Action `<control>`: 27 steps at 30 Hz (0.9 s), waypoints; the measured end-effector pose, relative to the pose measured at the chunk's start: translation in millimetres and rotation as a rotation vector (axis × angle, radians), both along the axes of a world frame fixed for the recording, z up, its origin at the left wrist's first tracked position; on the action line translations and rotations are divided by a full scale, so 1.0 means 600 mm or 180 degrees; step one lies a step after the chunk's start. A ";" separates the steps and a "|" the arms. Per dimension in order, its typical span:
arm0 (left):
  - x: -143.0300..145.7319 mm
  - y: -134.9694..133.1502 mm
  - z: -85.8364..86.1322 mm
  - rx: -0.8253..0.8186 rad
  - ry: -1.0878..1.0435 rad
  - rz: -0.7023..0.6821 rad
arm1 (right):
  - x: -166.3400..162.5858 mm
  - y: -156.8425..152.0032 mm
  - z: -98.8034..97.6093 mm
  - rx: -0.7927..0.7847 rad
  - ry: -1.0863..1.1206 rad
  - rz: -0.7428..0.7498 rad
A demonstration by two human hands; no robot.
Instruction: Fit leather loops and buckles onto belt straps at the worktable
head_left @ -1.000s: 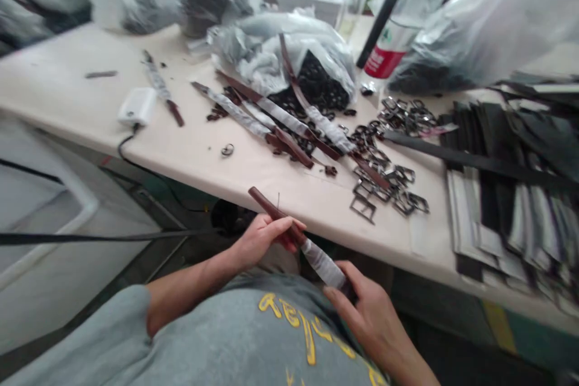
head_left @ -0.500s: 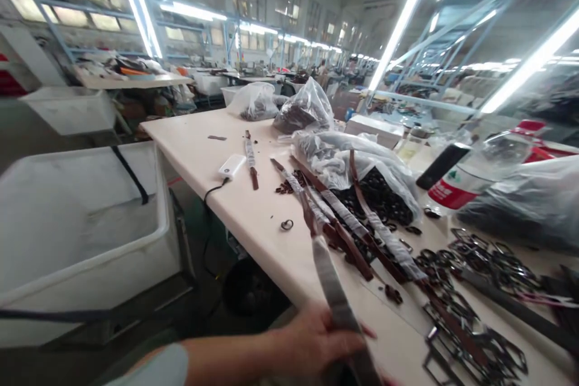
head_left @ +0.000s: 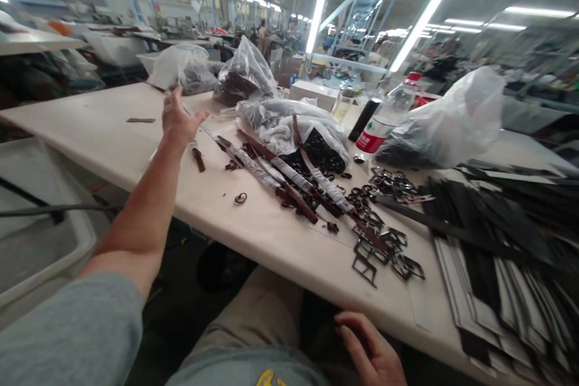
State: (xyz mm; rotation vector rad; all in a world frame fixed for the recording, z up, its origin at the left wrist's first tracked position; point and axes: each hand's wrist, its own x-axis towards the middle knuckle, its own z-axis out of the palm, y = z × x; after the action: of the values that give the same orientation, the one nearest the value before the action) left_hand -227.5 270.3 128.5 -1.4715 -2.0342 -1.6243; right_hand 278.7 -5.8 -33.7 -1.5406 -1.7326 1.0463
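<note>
My left hand (head_left: 180, 118) is stretched out over the cream table (head_left: 113, 132), fingers spread and holding nothing. It hovers just above a short brown strap end (head_left: 198, 158). To its right lie several brown belt straps wrapped in clear plastic (head_left: 271, 176), fanned beside an open bag of dark loops (head_left: 316, 157). My right hand (head_left: 371, 351) rests low by my lap, under the table's front edge, its fingers loosely apart with nothing in them.
A heap of dark metal buckles (head_left: 384, 241) lies near the front edge, and stacked black straps (head_left: 497, 241) cover the right side. A red-labelled bottle (head_left: 384, 123) and plastic bags (head_left: 452, 120) stand behind. One loose ring (head_left: 240, 198) lies apart. A white bin (head_left: 45, 247) sits left.
The wrapped brown strap that both hands held in my lap is no longer in them. My left arm has swung out over the table, my right hand has dropped, and the view has lifted.
</note>
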 end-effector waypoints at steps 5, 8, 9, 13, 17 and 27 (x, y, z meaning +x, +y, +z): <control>0.158 -0.018 -0.079 -0.0999 0.1144 -0.2062 | -0.014 -0.010 0.006 -0.0180 0.0100 -0.0061; 0.246 -0.026 -0.114 -0.1661 0.2336 -0.2718 | -0.015 -0.013 0.011 -0.0144 0.0015 0.0060; 0.263 -0.024 -0.119 -0.1764 0.2530 -0.2816 | -0.014 -0.014 0.012 -0.0129 -0.0007 0.0079; 0.293 -0.006 -0.117 -0.1899 0.2840 -0.3104 | -0.002 -0.025 0.001 -0.0144 0.0021 -0.0013; 0.308 -0.004 -0.110 -0.1882 0.3051 -0.3321 | 0.005 -0.041 -0.021 -0.0115 0.0184 -0.0315; 0.308 0.001 -0.017 -0.0659 0.1825 -0.2891 | 0.005 -0.040 -0.008 -0.0019 0.0179 -0.0269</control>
State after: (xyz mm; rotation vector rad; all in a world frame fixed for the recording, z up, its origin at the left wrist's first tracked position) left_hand -42.4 271.1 118.4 -2.7826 -1.2841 -0.9455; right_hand 281.4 -29.8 -38.8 -1.5592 -1.6138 1.0432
